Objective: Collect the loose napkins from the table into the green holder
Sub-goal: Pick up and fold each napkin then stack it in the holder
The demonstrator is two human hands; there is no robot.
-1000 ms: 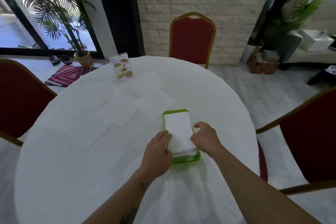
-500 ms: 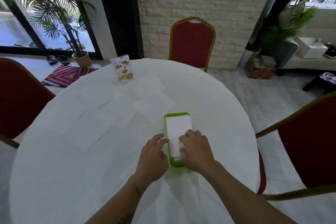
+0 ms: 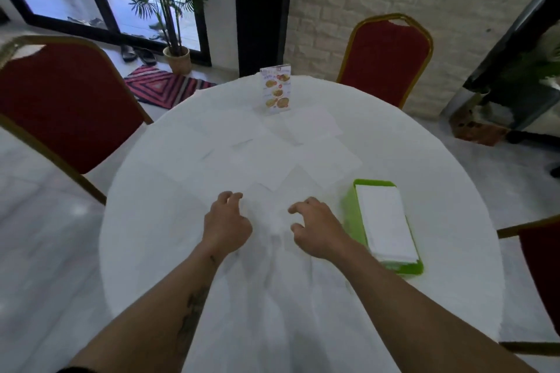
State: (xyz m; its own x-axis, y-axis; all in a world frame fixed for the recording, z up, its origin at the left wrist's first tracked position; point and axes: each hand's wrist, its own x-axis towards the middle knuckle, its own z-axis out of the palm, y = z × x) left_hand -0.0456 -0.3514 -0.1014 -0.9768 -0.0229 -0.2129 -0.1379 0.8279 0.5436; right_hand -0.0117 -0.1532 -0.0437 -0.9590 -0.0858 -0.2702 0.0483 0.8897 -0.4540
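Fingers curled, half-open, holding nothing: left hand point(image 3: 226, 222) and right hand point(image 3: 315, 226) palms-down over a loose napkin point(image 3: 266, 203), left of the green holder point(image 3: 351, 209) on the table point(image 3: 157, 221).

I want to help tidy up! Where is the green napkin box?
The green holder sits on the white table, just right of the right hand, below the red chair at the far side.

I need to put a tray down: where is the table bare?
Bare cloth lies left of the left hand, toward the table edge, and beyond the holder on the right. Loose napkins crowd the middle, from both hands up to the menu card.
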